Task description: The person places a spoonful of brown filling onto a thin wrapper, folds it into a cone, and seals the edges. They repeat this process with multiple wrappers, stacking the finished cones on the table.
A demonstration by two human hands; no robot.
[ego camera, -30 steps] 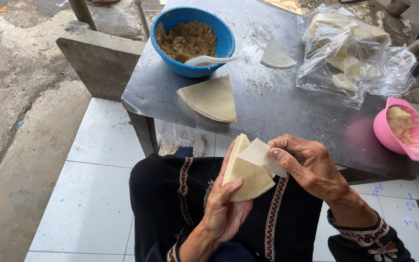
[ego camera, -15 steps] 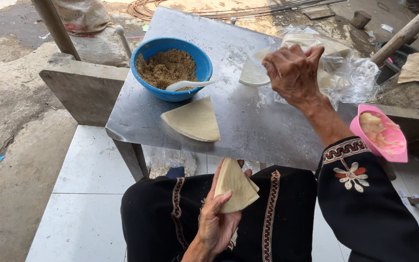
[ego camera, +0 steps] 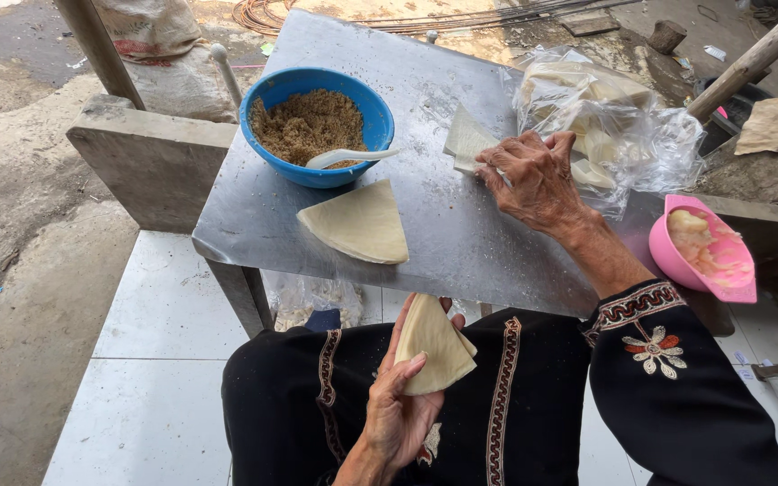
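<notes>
My left hand holds a folded cone of pale pastry wrapper over my lap, fingers wrapped around its lower edge. Across the grey metal table my right hand reaches out, its fingertips resting on a small stack of wrapper pieces beside a clear plastic bag of wrappers. A triangular stack of wrappers lies near the table's front edge. Behind it stands a blue bowl of brown crumbly filling with a white spoon in it.
A pink bowl with pale paste sits at the table's right edge. A concrete block stands left of the table, with a sack behind it. White floor tiles lie below; rubble and a wooden pole are at right.
My right hand left the cone it was folding with the left and reached across the table to the wrapper pieces near the bag. The left hand keeps the cone over my lap.
</notes>
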